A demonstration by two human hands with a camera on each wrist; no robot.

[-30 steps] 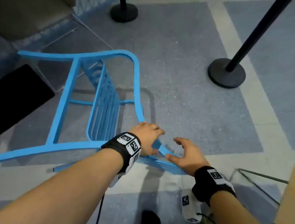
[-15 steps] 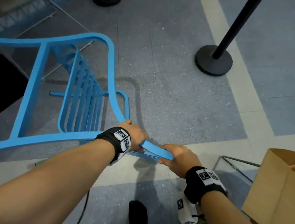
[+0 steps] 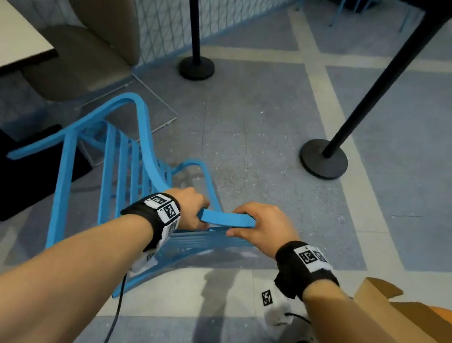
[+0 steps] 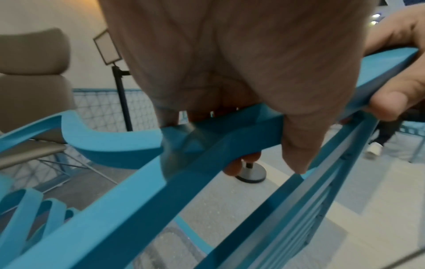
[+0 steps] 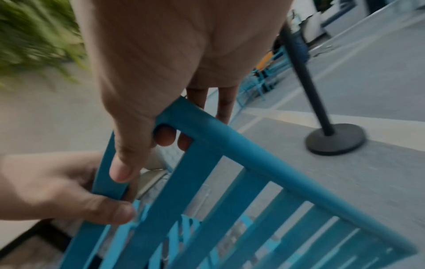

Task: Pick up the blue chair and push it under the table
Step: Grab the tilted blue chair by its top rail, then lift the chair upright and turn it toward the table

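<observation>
Your left hand (image 3: 190, 209) and your right hand (image 3: 265, 227) both grasp the top rail of the blue chair (image 3: 123, 164), fingers curled around it. The chair is tilted, near the table (image 3: 4, 38) corner.

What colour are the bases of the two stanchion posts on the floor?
Both stanchion bases are black, clearest in the head view.

floor (image 3: 254, 117): grey-blue tiles | stanchions (image 3: 323, 158) | beige chair (image 3: 94, 27)
</observation>
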